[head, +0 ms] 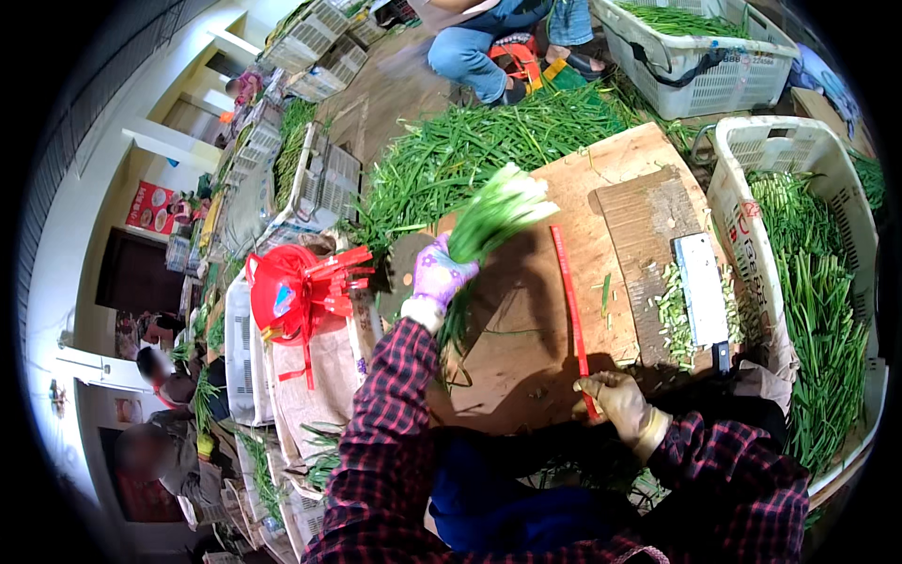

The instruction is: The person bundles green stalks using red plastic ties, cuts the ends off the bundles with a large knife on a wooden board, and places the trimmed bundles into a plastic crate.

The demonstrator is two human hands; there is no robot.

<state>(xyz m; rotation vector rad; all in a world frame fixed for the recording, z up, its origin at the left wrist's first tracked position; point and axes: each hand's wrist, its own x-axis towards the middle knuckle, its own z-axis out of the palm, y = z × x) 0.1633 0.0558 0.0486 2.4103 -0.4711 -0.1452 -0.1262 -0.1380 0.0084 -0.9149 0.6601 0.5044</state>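
Observation:
My left hand (442, 275), in a purple patterned glove, grips a bundle of green leafy stalks with pale ends (497, 211) above the wooden board (521, 366). The pale ends point to the upper right and the leaves hang below the fist. My right hand (619, 405), in a cream glove, pinches the near end of a red printed tie strip (569, 299), which stretches away across the board. A cleaver (702, 289) lies on a cardboard sheet (638, 233) at the board's right, among chopped stalk pieces (676, 321).
Loose greens (486, 141) are heaped beyond the board, where a person (465, 60) sits. A plastic crate of cut greens (747, 282) stands at right, another crate (690, 92) behind it. A red container with bundled strips (282, 299) is at left. Other people work farther left.

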